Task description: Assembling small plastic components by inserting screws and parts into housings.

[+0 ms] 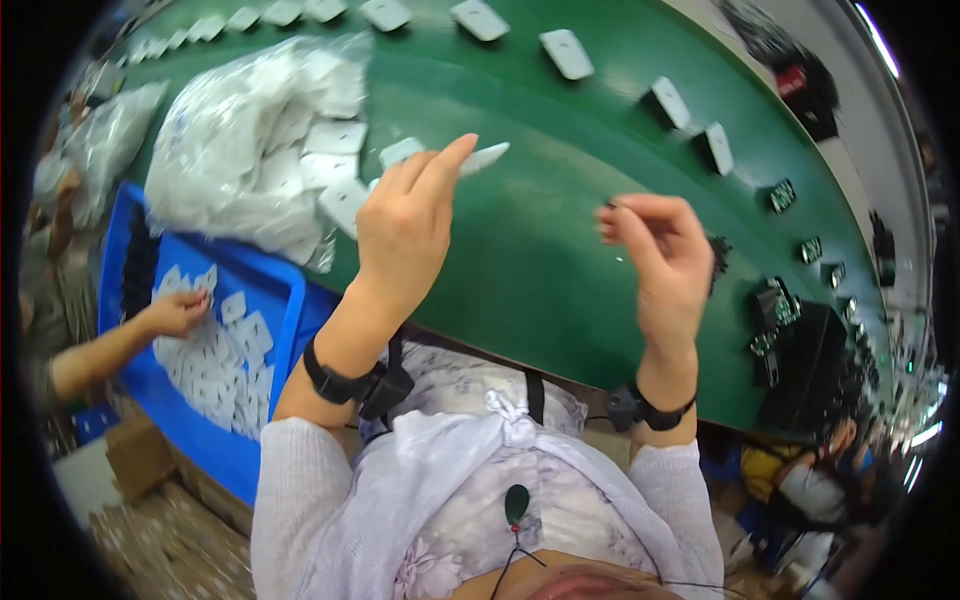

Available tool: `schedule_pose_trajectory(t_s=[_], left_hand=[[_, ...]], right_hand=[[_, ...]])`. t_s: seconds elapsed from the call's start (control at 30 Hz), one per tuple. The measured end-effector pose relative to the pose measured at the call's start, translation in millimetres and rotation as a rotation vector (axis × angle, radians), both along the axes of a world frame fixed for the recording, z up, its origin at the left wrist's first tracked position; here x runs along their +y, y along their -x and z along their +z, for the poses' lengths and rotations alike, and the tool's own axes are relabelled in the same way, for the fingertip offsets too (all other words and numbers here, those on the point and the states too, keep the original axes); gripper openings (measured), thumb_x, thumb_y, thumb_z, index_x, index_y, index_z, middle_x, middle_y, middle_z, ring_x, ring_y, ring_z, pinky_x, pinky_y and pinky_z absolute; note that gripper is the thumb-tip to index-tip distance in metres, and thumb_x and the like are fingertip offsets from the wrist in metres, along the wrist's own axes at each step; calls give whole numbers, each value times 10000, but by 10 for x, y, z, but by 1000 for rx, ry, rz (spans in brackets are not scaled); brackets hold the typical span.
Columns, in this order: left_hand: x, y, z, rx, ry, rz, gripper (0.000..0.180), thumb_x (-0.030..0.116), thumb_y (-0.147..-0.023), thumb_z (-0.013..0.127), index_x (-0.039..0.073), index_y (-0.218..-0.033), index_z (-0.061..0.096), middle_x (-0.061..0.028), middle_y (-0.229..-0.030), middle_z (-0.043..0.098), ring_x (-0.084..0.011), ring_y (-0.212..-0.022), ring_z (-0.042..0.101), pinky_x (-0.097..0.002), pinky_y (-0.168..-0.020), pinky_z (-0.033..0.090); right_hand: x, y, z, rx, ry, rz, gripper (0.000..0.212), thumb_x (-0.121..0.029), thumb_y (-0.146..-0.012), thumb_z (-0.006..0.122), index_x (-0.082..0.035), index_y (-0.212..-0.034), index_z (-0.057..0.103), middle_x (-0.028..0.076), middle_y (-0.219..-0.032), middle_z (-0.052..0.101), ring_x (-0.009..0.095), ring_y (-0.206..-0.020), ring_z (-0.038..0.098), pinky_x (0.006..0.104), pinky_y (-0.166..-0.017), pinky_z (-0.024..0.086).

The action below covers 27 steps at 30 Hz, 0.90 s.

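Observation:
My left hand [405, 215] is closed on a thin white plastic cover [485, 159], seen nearly edge-on above the green table. Another white cover [400, 151] lies just beyond the fingers. My right hand [665, 255] hangs to the right, thumb and fingertips pinched round a small black piece [606, 206] too small to name. Beside that hand, partly hidden by it, is a small heap of black parts [720, 255]. Left of my left hand, a clear plastic bag [215, 140] spills white covers [333, 137] onto the table.
White-topped black units [567, 54] stand in a curved row along the far edge of the green table [520, 280]. Green circuit boards [782, 196] lie at right near a black box [805, 365]. At left, another person's hand [180, 312] reaches over a blue tray [290, 330] of white pieces.

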<state>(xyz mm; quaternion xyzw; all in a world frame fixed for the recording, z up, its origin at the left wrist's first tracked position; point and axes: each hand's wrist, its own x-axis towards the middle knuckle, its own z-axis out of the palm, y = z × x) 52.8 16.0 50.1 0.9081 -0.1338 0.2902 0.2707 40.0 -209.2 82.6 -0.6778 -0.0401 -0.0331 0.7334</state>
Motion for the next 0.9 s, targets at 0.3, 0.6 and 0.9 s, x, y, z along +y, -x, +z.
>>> schedule_pose_trajectory(t_s=[0.3, 0.6, 0.9], left_hand=[[-611, -129, 196, 524, 705, -443, 199, 12, -898, 603, 42, -1093, 636, -19, -755, 598, -75, -576, 576, -190, -473, 434], [-844, -321, -40, 634, 816, -508, 124, -7, -883, 592, 1, -998, 640, -82, -849, 637, -114, -570, 615, -216, -457, 462], [-775, -372, -143, 701, 865, -564, 140, -34, -893, 575, -5, -1017, 632, -80, -867, 618, -113, -589, 616, -208, -463, 476]], right_hand=[[-23, -206, -168, 119, -205, 25, 79, -59, -884, 651, -16, -946, 632, -6, -915, 613, 58, -827, 549, 204, -756, 432], [-124, -259, -319, -143, 287, -198, 54, -51, -863, 668, -37, -903, 634, -5, -835, 566, 53, -722, 500, 199, -637, 392], [-117, -301, -348, -255, 437, -142, 77, -50, -828, 698, -34, -869, 635, 11, -842, 577, 55, -636, 460, 191, -540, 343]])
